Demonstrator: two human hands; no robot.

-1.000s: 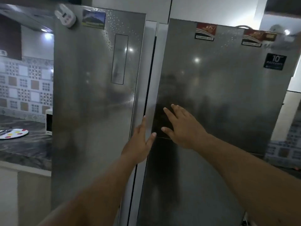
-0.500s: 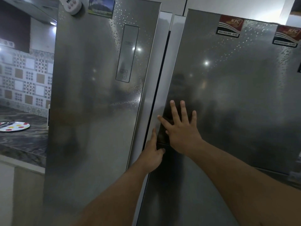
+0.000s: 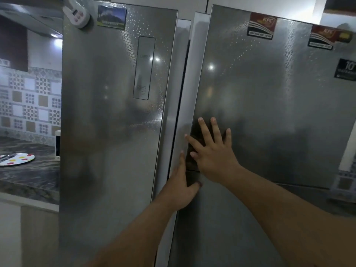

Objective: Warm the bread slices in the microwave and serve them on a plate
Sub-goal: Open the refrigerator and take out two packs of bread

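The plate [image 3: 18, 159], white with red and yellow spots, lies on the dark marbled tabletop [image 3: 28, 180] at far left, well apart from both hands; dark utensils lie across its left part. Just behind it, a sliver of a white appliance [image 3: 57, 143], possibly the microwave, shows beside the refrigerator's left door [image 3: 107, 132]. No bread slices can be made out.

The right hand [image 3: 211, 153] lies flat on the right door [image 3: 269, 112] near its inner edge, fingers straight and spread, grip open, holding nothing. The left hand [image 3: 183, 185] is at the gap between the two doors, just below the right hand. Its fingers reach into the seam at the right door's edge and its thumb rests on that door's face. Whether its grip is closed on the edge cannot be told.

The left door carries a recessed control panel [image 3: 144, 68], a white timer [image 3: 76, 14] and a landscape magnet [image 3: 111, 17] near its top. The right door bears two red KFC magnets [image 3: 262, 26] and a black sticker [image 3: 346, 72]. Patterned wall tiles [image 3: 28, 105] run behind the tabletop.
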